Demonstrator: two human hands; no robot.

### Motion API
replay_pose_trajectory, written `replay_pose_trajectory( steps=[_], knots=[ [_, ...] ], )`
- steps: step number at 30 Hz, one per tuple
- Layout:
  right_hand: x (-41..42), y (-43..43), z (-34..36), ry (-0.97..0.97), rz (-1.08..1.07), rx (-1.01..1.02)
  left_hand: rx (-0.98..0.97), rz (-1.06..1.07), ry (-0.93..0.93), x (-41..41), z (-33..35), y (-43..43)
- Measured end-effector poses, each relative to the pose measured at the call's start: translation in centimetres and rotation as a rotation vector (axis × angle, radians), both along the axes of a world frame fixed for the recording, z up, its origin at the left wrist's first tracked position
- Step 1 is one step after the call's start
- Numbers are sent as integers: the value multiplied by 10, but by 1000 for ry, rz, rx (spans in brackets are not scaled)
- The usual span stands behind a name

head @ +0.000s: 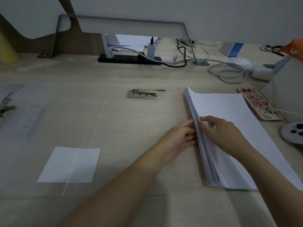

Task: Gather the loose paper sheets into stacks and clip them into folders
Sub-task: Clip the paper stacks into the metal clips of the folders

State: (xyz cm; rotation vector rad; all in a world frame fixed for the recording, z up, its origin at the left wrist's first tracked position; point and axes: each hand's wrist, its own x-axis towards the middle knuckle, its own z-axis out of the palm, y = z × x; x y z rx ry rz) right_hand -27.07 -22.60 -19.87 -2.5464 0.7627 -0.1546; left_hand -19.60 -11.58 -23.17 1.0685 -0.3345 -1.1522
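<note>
A thick stack of white paper sheets (pixel 229 110) lies at the right of the desk, its left edge raised. My left hand (pixel 180 138) presses flat against that left edge from outside. My right hand (pixel 221 133) rests on top of the stack, fingers curled at the same edge, pinching the upper sheets. An open transparent folder (pixel 49 128) is spread across the left and middle of the desk, with a metal clip (pixel 144 93) fixed near its far right part and a white label (pixel 70 164) showing through it.
A second clear folder with metal clips (pixel 6 105) lies at far left. A black power strip (pixel 129 58) and cables (pixel 229 71) run along the back. A phone in a pink case (pixel 259 104) and a game controller (pixel 293 131) sit right of the stack.
</note>
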Motion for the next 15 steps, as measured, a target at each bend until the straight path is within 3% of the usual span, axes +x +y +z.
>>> replay_pose_trajectory(
  steps=[15],
  knots=[
    [-1,4,3,-9,-11,33,31,-10,-19,1,-1,1]
  ],
)
